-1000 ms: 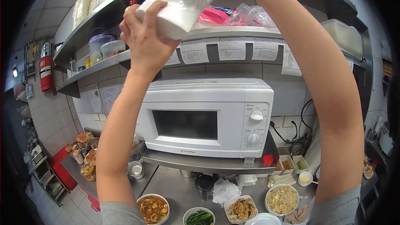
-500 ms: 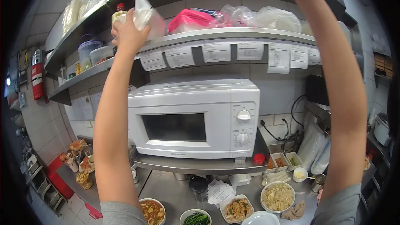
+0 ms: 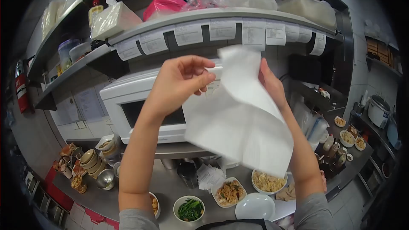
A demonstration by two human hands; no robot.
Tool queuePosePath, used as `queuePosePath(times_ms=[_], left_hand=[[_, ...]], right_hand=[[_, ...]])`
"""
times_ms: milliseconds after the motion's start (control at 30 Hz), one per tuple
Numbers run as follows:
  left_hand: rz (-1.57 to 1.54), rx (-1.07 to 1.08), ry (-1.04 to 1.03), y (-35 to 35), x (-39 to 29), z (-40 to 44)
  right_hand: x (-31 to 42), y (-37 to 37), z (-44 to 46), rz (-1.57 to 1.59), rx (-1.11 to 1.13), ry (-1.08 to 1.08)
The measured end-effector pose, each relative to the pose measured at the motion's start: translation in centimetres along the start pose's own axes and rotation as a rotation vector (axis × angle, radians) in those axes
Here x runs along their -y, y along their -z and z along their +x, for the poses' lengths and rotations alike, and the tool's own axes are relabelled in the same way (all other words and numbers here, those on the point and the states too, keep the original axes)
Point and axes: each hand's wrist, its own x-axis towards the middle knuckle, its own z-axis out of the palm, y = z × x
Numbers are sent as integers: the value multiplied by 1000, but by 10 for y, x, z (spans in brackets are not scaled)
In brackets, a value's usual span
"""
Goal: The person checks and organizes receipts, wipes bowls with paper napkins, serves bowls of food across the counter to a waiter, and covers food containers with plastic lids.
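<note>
In front of the microwave (image 3: 123,87), a loose white bag (image 3: 243,119), thin and partly creased, hangs in the air. My right hand (image 3: 272,86) holds it at its right upper edge, with some fingers hidden behind it. Just left of the bag is my left hand (image 3: 181,81), its fingers curled and a gap between thumb and forefinger; nothing shows in it. Below on the counter are a bowl of greens (image 3: 189,208), a square bowl of stir-fried food (image 3: 229,191), a bowl of fried rice (image 3: 268,182) and a white plate (image 3: 255,206).
A shelf (image 3: 170,22) with paper slips (image 3: 188,33) runs above, bearing a wrapped white pack (image 3: 114,20) and a pink bag (image 3: 164,6). Stacked bowls (image 3: 88,158) stand left on the counter. Sauce bottles (image 3: 334,149) and a rice cooker (image 3: 378,110) are on the right.
Both hands have come down from the upper shelves to chest height. The white bag is now in my right hand. My left hand has left the wrapped pack, and the view has tilted downward.
</note>
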Motion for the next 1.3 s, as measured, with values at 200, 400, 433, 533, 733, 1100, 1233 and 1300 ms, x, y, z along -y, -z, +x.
queuePosePath(times_ms=[200,400,433,533,733,1100,1233,1300], left_hand=[[-110,-58,47,-110,71,-129],[123,-135,427,-227,163,-257],[-76,-100,522,-224,161,-257],[-333,262,770,-216,153,-248],[14,-276,582,-226,166,-236],[-343,-344,898,-234,173,-247],[-482,-357,1025,-231,182,-262],[-500,-282,1009,-228,178,-263]], right_hand=[[-80,-10,-165,193,-60,-220],[-164,35,-307,150,-234,-628],[-167,46,-310,112,-191,-608],[-131,42,-278,208,-331,-438],[-89,81,-296,639,-465,-798],[-77,101,-317,-171,-423,-873],[-74,123,-331,-285,-206,-1051],[-75,126,-336,-324,-182,-1089]])
